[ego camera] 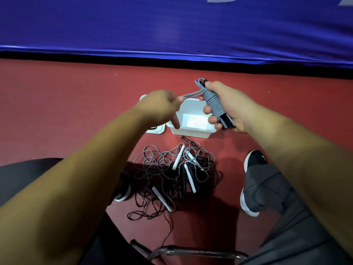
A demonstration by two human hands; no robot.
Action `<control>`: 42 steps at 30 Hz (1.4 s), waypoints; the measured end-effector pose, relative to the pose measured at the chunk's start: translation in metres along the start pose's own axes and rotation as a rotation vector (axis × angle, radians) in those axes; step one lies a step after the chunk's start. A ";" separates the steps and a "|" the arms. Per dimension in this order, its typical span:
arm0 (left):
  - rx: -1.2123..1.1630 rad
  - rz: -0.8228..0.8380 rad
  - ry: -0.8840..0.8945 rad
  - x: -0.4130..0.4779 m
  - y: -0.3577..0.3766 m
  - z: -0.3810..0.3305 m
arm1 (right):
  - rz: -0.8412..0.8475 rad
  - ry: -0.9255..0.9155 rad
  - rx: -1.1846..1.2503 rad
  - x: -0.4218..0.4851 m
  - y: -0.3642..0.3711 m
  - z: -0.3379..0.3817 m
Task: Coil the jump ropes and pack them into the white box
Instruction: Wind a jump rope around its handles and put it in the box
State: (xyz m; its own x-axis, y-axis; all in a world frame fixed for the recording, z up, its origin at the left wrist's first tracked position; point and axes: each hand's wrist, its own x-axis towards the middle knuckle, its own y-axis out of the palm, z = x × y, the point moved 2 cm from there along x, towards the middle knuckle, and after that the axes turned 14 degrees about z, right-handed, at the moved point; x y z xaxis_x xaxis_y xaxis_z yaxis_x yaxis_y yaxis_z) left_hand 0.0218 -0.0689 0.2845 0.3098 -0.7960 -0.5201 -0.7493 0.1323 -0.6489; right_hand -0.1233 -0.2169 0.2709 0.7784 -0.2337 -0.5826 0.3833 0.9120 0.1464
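My right hand grips a grey jump rope wound in tight turns around its black handles, held above the white box. My left hand pinches the rope's loose loop end, pulled out to the left, with one finger pointing down. The white box stands open on the red floor, and I see nothing inside it. A tangled pile of jump ropes, grey and black cords with white and black handles, lies on the floor between my feet, in front of the box.
The box lid lies left of the box, partly behind my left hand. My shoes flank the pile. A blue padded wall runs along the back. A metal chair frame shows at the bottom.
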 end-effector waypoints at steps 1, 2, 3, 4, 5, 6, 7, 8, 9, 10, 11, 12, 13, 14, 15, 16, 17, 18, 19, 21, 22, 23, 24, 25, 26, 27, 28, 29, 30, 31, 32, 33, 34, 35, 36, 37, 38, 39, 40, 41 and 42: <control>-0.064 0.014 0.023 -0.001 -0.002 0.001 | -0.015 0.002 0.003 0.000 -0.002 -0.001; -0.122 0.012 0.046 -0.003 -0.005 0.001 | -0.028 0.006 0.002 0.001 -0.003 -0.002; -0.174 -0.002 0.071 -0.004 -0.007 0.002 | -0.036 0.009 -0.001 0.001 -0.004 -0.003; -0.233 -0.013 0.099 -0.004 -0.008 0.003 | -0.042 0.010 -0.003 0.001 -0.005 -0.004; -0.307 -0.007 0.128 -0.004 -0.007 0.004 | -0.049 0.008 -0.003 0.001 -0.006 -0.004; -0.384 0.011 0.153 -0.003 -0.006 0.004 | -0.058 0.005 -0.002 0.001 -0.006 -0.004; -0.442 0.030 0.169 -0.002 -0.003 0.005 | -0.070 -0.001 -0.001 0.001 -0.007 -0.004; -0.460 0.043 0.175 0.000 -0.001 0.007 | -0.083 -0.007 -0.001 0.001 -0.008 -0.003; -0.438 0.050 0.176 0.002 0.000 0.009 | -0.093 -0.013 0.001 0.001 -0.008 -0.003; -0.391 0.052 0.176 0.003 0.001 0.012 | -0.098 -0.016 0.004 0.000 -0.008 -0.002; -0.335 0.053 0.171 0.003 0.000 0.013 | -0.097 -0.018 0.006 0.000 -0.008 -0.002; -0.279 0.055 0.155 0.002 -0.001 0.014 | -0.089 -0.016 0.005 0.000 -0.006 -0.002; -0.221 0.057 0.129 0.000 -0.003 0.013 | -0.077 -0.012 0.002 0.001 -0.006 -0.003; -0.161 0.055 0.100 -0.001 -0.005 0.012 | -0.063 -0.006 -0.001 0.001 -0.005 -0.004; -0.103 0.058 0.074 -0.001 -0.007 0.011 | -0.053 0.001 -0.006 0.001 -0.004 -0.005; -0.052 0.068 0.056 -0.002 -0.008 0.011 | -0.046 0.008 -0.011 0.002 -0.004 -0.005; -0.010 0.081 0.051 -0.002 -0.009 0.011 | -0.044 0.009 -0.015 0.002 -0.004 -0.005; 0.020 0.097 0.057 -0.001 -0.009 0.012 | -0.045 0.007 -0.014 0.002 -0.004 -0.005; 0.032 0.119 0.067 -0.001 -0.009 0.013 | -0.050 0.002 -0.009 0.002 -0.005 -0.004; 0.006 0.168 0.088 -0.001 -0.010 0.015 | -0.062 -0.007 0.003 0.002 -0.006 -0.004; -0.017 0.180 0.096 -0.001 -0.010 0.016 | -0.068 -0.010 0.009 0.002 -0.006 -0.004; -0.043 0.185 0.101 -0.001 -0.010 0.017 | -0.075 -0.013 0.013 0.003 -0.006 -0.005; -0.073 0.187 0.102 0.000 -0.010 0.018 | -0.082 -0.014 0.014 0.003 -0.006 -0.006; -0.104 0.179 0.095 0.001 -0.009 0.018 | -0.086 -0.013 0.014 0.004 -0.006 -0.007; -0.129 0.158 0.080 0.001 -0.010 0.020 | -0.085 -0.009 0.016 0.005 -0.005 -0.008; -0.127 0.131 0.065 0.002 -0.011 0.020 | -0.081 -0.004 0.017 0.006 -0.004 -0.009; -0.091 0.101 0.053 0.003 -0.013 0.022 | -0.077 0.001 0.020 0.006 -0.004 -0.010; -0.048 0.073 0.044 0.003 -0.015 0.024 | -0.075 0.003 0.023 0.007 -0.003 -0.011; -0.020 0.046 0.035 0.004 -0.016 0.025 | -0.074 0.004 0.028 0.007 -0.003 -0.011; -0.015 0.023 0.029 0.004 -0.017 0.027 | -0.073 0.005 0.033 0.007 -0.003 -0.011; -0.019 0.003 0.023 0.005 -0.018 0.028 | -0.071 0.006 0.038 0.007 -0.003 -0.011; -0.025 -0.015 0.017 0.005 -0.019 0.029 | -0.068 0.007 0.043 0.007 -0.003 -0.010; -0.029 -0.031 0.006 0.004 -0.019 0.029 | -0.062 0.008 0.048 0.007 -0.003 -0.010; -0.034 -0.044 -0.008 0.004 -0.019 0.030 | -0.054 0.008 0.050 0.007 -0.002 -0.009; -0.047 -0.051 -0.024 0.004 -0.019 0.031 | -0.042 0.007 0.051 0.007 -0.001 -0.009; -0.075 -0.053 -0.040 0.003 -0.019 0.031 | -0.031 0.004 0.053 0.006 0.000 -0.009; -0.117 -0.054 -0.056 0.002 -0.019 0.033 | -0.023 0.001 0.058 0.006 0.001 -0.008; -0.180 -0.046 -0.061 0.002 -0.018 0.034 | -0.019 -0.004 0.064 0.006 0.002 -0.008; -0.274 -0.027 -0.052 0.002 -0.017 0.035 | -0.019 -0.007 0.074 0.005 0.001 -0.007; -0.407 0.002 -0.035 0.002 -0.015 0.035 | -0.024 -0.009 0.090 0.005 0.000 -0.006; -0.566 0.029 -0.010 0.002 -0.014 0.034 | -0.033 -0.008 0.105 0.005 -0.003 -0.006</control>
State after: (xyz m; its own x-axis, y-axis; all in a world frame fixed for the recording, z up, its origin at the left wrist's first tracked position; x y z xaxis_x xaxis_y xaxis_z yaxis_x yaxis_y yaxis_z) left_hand 0.0530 -0.0524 0.2740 0.2880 -0.7910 -0.5399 -0.9537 -0.1857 -0.2366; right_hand -0.1234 -0.2188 0.2632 0.7680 -0.2661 -0.5826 0.4587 0.8633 0.2104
